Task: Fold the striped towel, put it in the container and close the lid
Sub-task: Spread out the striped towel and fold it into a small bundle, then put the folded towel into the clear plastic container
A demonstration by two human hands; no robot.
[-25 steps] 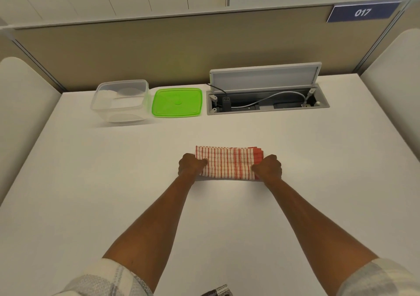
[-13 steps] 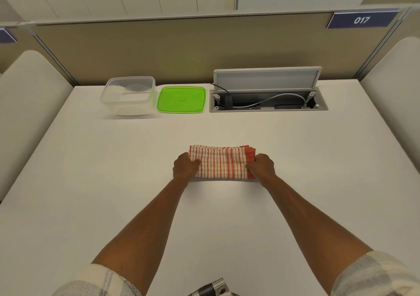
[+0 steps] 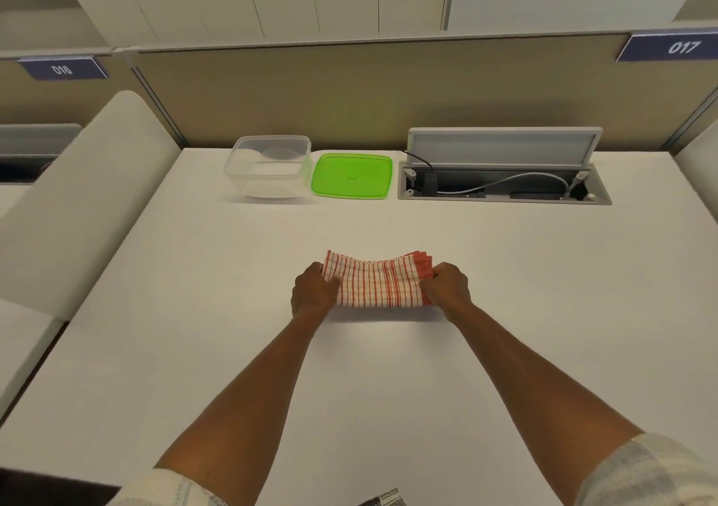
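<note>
1. The left hand (image 3: pixel 314 296) pinches the left end of the striped towel (image 3: pixel 377 284). The right hand (image 3: pixel 447 290) pinches the right end. Both hands are closed tight on the cloth.
2. The towel sits between the two hands, folded into a small thick bundle. Its long side runs from one hand to the other. The middle sags a little and a shadow shows under it, so I think it is lifted just off the table (image 3: pixel 233 331).
3. Far past the hands, up and to the left, stands the clear container (image 3: pixel 269 167). It is open and looks empty.
4. The green lid (image 3: pixel 351 175) lies flat just beside the container, on its right side. It is straight ahead of the towel.
5. The left hand is nearer the container. The right hand is a bit nearer the lid.
6. To the right of the lid there is an open cable box (image 3: pixel 505 187) set into the table.
7. I think the folding looks done. Next the bundle must travel away and left, then go down into the container. The lid is not on yet.
</note>
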